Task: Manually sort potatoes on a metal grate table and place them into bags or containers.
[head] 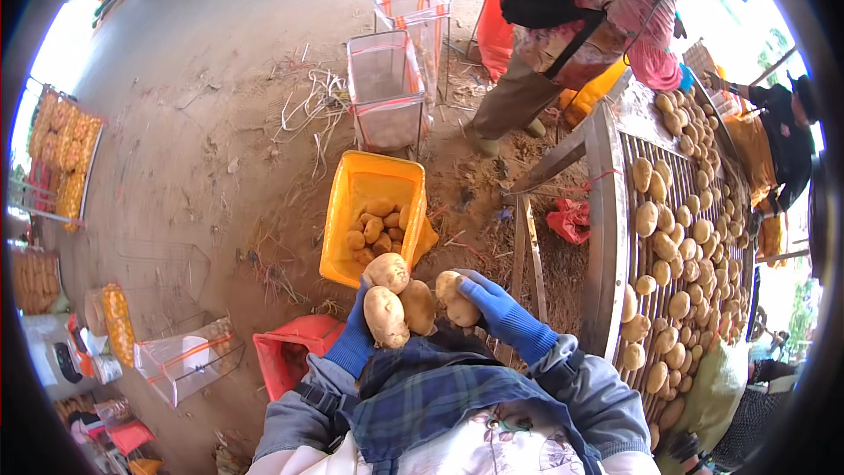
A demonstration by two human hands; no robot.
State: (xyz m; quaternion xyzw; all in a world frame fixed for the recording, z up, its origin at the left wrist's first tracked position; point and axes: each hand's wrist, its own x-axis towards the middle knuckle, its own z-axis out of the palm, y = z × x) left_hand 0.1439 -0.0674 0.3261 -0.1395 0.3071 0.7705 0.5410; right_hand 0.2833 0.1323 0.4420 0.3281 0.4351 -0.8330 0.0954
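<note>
My left hand [356, 330], in a blue knit glove, cradles several large potatoes [385, 312] against my front. My right hand [498, 310], gloved the same way, grips potatoes [457, 300] a little to the right of them; the fingers hide part of these. Just beyond my hands stands an open yellow bag [374, 171], its mouth held in a rectangular shape. Several potatoes [374, 229] lie at its bottom. To my right, a slatted sorting table [603, 224] carries many loose potatoes [679, 303].
Mesh bags on wire frames [386, 79] stand beyond the yellow bag. A red bag [290, 349] sits at my left. One person [593, 33] leans over the table's far end; another person [781, 138] works across it. Table legs [527, 251] rise at my right.
</note>
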